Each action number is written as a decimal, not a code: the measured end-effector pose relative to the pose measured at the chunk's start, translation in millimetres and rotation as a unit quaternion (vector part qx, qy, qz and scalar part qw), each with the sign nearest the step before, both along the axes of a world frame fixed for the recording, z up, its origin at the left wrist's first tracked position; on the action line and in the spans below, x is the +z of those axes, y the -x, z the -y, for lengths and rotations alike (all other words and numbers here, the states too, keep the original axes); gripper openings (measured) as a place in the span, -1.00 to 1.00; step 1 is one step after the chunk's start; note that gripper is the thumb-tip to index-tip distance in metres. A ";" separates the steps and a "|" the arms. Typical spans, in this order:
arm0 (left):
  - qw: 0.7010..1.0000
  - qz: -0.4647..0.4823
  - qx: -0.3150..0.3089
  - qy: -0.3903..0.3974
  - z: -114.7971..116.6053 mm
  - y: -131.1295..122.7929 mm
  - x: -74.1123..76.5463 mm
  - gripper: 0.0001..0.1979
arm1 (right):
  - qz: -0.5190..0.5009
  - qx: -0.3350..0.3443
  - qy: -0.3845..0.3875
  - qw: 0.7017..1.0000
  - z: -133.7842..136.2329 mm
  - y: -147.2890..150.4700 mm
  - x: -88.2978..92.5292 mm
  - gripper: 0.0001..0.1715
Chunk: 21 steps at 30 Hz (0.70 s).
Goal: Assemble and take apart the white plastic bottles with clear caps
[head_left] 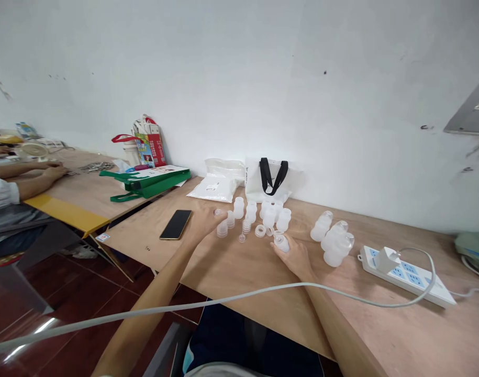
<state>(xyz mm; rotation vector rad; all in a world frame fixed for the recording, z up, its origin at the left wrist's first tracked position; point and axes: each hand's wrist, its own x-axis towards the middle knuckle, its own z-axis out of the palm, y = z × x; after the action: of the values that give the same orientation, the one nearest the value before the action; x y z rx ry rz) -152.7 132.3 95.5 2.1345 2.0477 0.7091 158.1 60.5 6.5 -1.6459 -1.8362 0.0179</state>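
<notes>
My right hand (293, 255) is closed round a small milky-white plastic bottle (281, 243), its open mouth facing up, near the middle of the table. My left hand (203, 222) reaches to the stacks of clear plastic caps (222, 229), with its fingertips closed at a clear cap (218, 212) on top; the fingers partly hide it. Between my hands are a stack of ring-shaped pieces (246, 226), a small clear piece (242, 237) and a white ring (260, 230). Several open waisted bottles (283, 220) stand just behind them.
Several bottles with clear domed caps (333, 238) stand at right, beside a power strip (406, 275). A white cable (223, 300) crosses in front of me. A phone (175, 224) lies left; white bags (218, 186) line the wall. Another person's arm (39, 180) rests on the left table.
</notes>
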 end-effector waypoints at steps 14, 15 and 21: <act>0.994 -0.083 0.008 0.069 -2.0 -5.8 -0.7 -0.31 | 0.023 0.024 0.008 0.999 0.5 0.0 -1.0 -0.65; 0.997 -0.065 0.026 0.033 3.3 -7.8 0.5 -0.33 | 0.020 0.024 0.005 1.000 0.3 0.0 -1.1 -0.64; 0.976 0.122 -0.164 -0.081 45.0 -59.9 -9.0 -0.50 | -0.002 0.025 -0.003 1.000 0.8 2.8 -0.5 -0.65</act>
<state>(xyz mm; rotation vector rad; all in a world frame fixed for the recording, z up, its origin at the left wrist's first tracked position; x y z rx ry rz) -92.8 87.3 86.6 2.2600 1.5150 1.0537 155.3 59.7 6.0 -1.5958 -1.8717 0.0380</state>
